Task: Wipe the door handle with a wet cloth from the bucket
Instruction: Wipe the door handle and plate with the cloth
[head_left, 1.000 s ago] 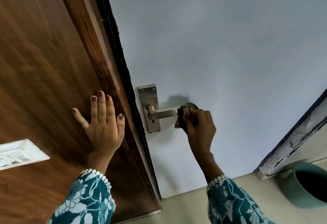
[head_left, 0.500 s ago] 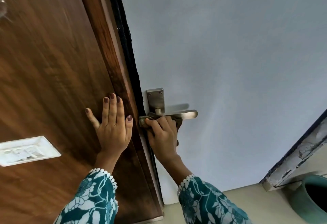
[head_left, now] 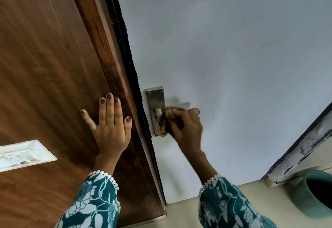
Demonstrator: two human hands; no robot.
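2 hands engaged: left hand [head_left: 109, 128] flat open on wooden panel [head_left: 45, 65], right hand [head_left: 186, 128] gripping cloth [head_left: 166, 119], shifted from plate edge back onto door handle [head_left: 158, 111]; wiping ongoing.

**Quick head count of what we can see**

So we count two hands: the left hand [head_left: 111, 128] and the right hand [head_left: 186, 128]. That also gives us two floral sleeves, one on the left [head_left: 93, 204] and one on the right [head_left: 228, 206].

One cloth [head_left: 168, 119]. One door handle [head_left: 195, 110], mostly covered, on one metal backplate [head_left: 155, 98] with two screws showing at the top. One grey door [head_left: 224, 56]. One brown wooden panel [head_left: 45, 65] with one white switch plate [head_left: 23, 154] on it. One teal bucket [head_left: 316, 193], partly cut off at the edge. On the left hand we count five painted nails.
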